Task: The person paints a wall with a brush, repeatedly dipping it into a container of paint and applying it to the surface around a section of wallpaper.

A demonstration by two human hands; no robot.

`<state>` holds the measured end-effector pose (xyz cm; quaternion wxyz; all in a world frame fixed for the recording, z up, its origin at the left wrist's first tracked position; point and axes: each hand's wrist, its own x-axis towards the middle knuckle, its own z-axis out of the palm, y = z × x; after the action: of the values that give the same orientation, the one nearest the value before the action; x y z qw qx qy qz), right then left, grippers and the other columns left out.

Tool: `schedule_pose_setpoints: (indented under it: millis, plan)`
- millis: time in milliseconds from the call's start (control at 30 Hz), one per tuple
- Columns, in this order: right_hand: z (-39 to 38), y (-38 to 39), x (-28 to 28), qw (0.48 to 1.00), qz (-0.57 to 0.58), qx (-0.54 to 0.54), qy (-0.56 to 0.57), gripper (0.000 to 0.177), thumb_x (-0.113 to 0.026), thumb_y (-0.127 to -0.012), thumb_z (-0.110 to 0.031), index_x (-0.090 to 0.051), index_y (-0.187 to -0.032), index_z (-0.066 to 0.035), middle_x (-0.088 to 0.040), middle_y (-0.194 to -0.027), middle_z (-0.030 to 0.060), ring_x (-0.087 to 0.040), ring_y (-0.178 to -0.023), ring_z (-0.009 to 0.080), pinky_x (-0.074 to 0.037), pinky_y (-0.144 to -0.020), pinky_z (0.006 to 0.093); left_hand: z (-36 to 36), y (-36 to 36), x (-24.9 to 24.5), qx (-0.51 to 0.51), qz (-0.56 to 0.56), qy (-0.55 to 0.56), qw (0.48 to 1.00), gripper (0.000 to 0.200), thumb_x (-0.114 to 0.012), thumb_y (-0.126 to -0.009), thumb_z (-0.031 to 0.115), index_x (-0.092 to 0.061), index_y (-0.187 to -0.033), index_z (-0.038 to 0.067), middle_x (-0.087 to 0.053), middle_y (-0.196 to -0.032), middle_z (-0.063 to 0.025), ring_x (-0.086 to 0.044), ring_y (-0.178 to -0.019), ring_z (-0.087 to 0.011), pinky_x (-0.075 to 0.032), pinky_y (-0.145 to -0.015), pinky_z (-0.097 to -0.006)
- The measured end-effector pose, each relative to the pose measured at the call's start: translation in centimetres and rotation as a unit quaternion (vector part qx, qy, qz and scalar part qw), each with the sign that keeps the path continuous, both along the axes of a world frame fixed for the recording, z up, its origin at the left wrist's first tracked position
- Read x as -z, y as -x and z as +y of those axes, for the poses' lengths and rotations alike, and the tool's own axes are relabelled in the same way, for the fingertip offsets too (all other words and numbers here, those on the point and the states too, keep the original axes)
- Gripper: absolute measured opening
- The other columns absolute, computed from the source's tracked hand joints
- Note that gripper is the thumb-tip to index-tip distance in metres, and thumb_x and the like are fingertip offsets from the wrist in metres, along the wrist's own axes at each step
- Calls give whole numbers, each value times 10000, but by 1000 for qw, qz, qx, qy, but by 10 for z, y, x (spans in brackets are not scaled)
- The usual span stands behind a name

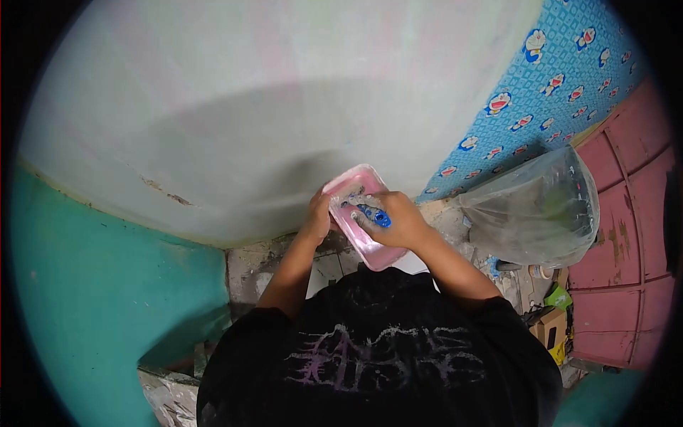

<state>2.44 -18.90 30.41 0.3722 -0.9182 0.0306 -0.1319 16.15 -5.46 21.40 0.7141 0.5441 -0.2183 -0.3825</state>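
My left hand (319, 218) is closed on the left rim of a shallow pink tray (377, 255), which is held tilted in front of my chest. Greyish-white residue marks the tray's upper part and rim. My right hand (395, 222) is wrapped round a blue-handled tool (382, 218), whose handle end points toward me. Its working end is down in the upper part of the tray, mostly hidden by my fingers, so its exact kind does not show.
A pale wall (270, 107) with a chipped patch rises ahead, beside blue cartoon wallpaper (519, 92). Left stands a green wall (128, 285). To the right are a clear plastic-covered bundle (533, 213), a cardboard box (551, 329) and pink panels (612, 249).
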Motion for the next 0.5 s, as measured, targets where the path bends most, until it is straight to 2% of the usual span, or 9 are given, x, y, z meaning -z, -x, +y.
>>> schedule_pose_setpoints:
  millis: [33, 133, 233, 267, 367, 467, 500]
  plan:
    - [-8, 5, -2, 1000, 20, -4, 8, 312, -648, -719, -249, -632, -887, 13, -614, -739, 222, -606, -689, 376, -491, -622, 410, -9, 2, 0, -8, -14, 3, 1000, 507, -348, -905, 397, -459, -1240, 33, -574, -1113, -148, -614, -943, -226, -561, -682, -336]
    - [-23, 24, 13, 995, -51, -15, 88, 309, -653, -701, -254, -629, -836, 23, -611, -732, 223, -604, -689, 383, -489, -621, 413, -34, -4, 13, -82, 1, 52, 995, 476, -354, -911, 354, -496, -1196, 0, -587, -1083, -132, -602, -937, -211, -511, -756, -309]
    - [-33, 52, 15, 997, -4, -15, 71, 362, -640, -701, -312, -642, -861, 12, -625, -782, 218, -605, -754, 381, -487, -723, 440, -41, -11, 12, -108, -36, 24, 993, 456, -349, -912, 331, -522, -1165, -6, -585, -1086, -129, -584, -958, -208, -460, -828, -311]
    - [-38, 60, 11, 997, 20, -33, 67, 333, -642, -699, -305, -653, -854, -11, -626, -791, 216, -604, -771, 381, -479, -743, 447, -40, -11, 9, -84, -27, 9, 996, 439, -359, -907, 300, -526, -1164, -14, -584, -1086, -128, -576, -949, -198, -452, -826, -303]
    - [-53, 67, 16, 998, 3, -44, 48, 273, -640, -713, -295, -670, -828, -49, -625, -742, 195, -610, -716, 374, -495, -684, 435, -50, -4, 13, -89, -80, 15, 993, 434, -385, -894, 277, -517, -1178, -23, -577, -1096, -129, -556, -984, -192, -428, -866, -307]
    - [-55, 64, -19, 998, 6, 60, -23, 218, -635, -730, -284, -681, -803, -84, -614, -673, 168, -611, -646, 362, -501, -604, 422, -58, 9, -4, -70, -114, 9, 991, 432, -411, -882, 257, -508, -1189, -31, -569, -1116, -129, -536, -1022, -197, -409, -890, -309]
    - [-59, 62, -15, 998, 5, 63, 1, 194, -639, -732, -258, -684, -821, -91, -609, -674, 168, -606, -635, 353, -489, -584, 416, -59, 14, -12, -68, -87, -3, 994, 433, -416, -879, 255, -509, -1190, -32, -566, -1128, -130, -527, -1041, -199, -402, -902, -310]
